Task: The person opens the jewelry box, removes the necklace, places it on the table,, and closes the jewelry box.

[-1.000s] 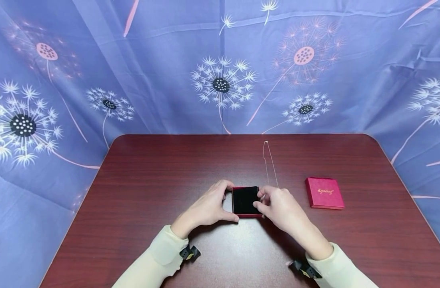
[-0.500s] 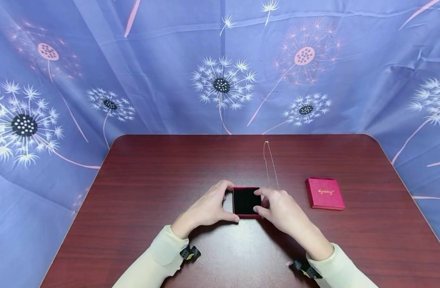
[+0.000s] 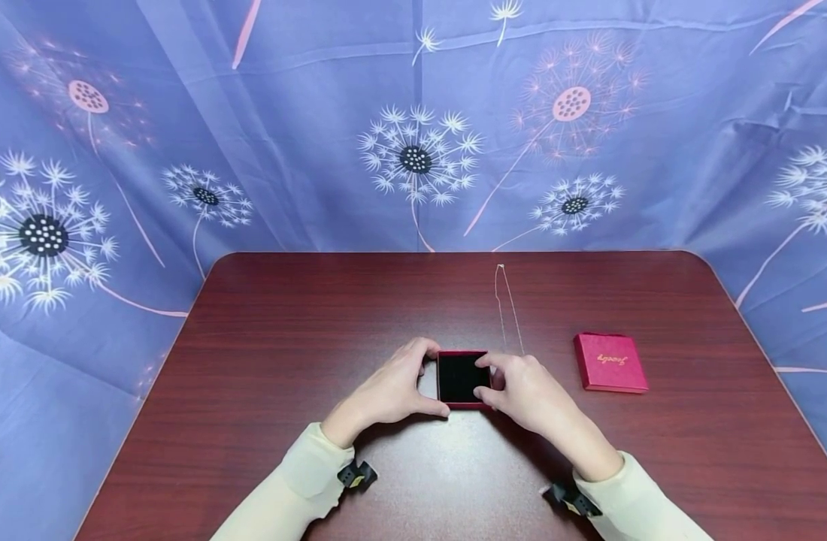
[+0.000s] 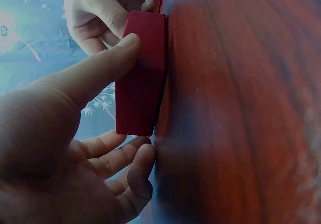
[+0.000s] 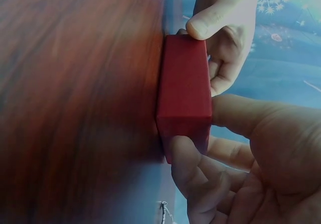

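A small red jewelry box (image 3: 464, 406) with a black pad (image 3: 458, 378) inside lies at mid-table in the head view. My left hand (image 3: 396, 383) grips it from the left, thumb on the near side and fingers at the far side. Over the right edge, my right hand (image 3: 527, 387) has its thumb and index finger spread apart, their tips on the pad. Other right fingers are bent against the outside of the box (image 5: 184, 83) in the right wrist view. Behind that hand lies a thin chain necklace (image 3: 500, 266), its near end hidden.
To the right sits a red lid (image 3: 613, 363) with gold lettering. The dark wood table (image 3: 305, 315) reaches back to a blue curtain (image 3: 319, 150) printed with dandelions.
One second ago my right hand pinched the right edge of the black pad; now the pad sits down in the box and the fingers are spread on it. The left hand has stayed put.
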### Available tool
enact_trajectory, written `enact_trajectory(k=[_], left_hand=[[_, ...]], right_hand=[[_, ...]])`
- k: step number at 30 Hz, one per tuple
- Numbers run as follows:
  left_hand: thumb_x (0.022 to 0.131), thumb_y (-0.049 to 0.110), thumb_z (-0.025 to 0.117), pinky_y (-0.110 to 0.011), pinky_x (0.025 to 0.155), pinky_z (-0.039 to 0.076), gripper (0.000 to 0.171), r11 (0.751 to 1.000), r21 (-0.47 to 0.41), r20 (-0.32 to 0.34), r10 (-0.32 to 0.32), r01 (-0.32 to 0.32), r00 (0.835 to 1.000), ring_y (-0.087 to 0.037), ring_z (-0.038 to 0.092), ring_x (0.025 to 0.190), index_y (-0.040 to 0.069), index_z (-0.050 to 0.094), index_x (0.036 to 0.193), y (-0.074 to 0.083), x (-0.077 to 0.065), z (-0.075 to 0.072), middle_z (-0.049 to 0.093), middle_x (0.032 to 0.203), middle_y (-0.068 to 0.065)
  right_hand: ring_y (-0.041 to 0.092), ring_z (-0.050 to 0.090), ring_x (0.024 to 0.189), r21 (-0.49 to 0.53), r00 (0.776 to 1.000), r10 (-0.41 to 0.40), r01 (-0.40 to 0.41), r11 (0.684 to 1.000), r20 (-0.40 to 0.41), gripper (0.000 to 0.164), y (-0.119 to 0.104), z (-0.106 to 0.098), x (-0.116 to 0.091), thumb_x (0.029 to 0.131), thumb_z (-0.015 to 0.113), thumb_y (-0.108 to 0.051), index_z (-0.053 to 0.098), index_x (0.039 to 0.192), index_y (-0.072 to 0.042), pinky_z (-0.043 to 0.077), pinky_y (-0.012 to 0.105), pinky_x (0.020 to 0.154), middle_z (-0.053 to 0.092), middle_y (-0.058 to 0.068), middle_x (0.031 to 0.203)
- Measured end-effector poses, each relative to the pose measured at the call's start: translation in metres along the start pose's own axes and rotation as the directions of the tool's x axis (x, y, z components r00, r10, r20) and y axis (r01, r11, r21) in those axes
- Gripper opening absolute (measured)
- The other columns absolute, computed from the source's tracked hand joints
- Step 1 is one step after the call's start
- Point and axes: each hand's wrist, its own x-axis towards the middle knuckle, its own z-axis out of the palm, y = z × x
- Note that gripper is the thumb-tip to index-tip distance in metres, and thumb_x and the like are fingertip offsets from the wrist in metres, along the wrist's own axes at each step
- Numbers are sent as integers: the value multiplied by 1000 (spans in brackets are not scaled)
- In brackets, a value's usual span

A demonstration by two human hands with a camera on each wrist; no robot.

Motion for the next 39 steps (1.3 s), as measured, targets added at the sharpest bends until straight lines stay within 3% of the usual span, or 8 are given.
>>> enact_trajectory(k=[29,39], left_hand=[[75,33,98,-37,97,50,82,1000,-10,0,8,-8,1000,-21,59,108,8,52,138,-1,-1,2,57,133,-2],[76,34,98,-37,97,50,82,1000,-4,2,9,-9,1000,-20,59,108,9,52,139,1,-2,0,57,133,-2]], right_hand=[[1,52,59,-3,999,-35,35,999,34,34,7,3,5,89,85,-16,72,119,-5,48,28,61,57,-13,67],[-1,53,57,10,995,-44,43,999,87,36,-2,-16,-3,96,79,-20,70,128,-8,47,28,61,60,-15,65]])
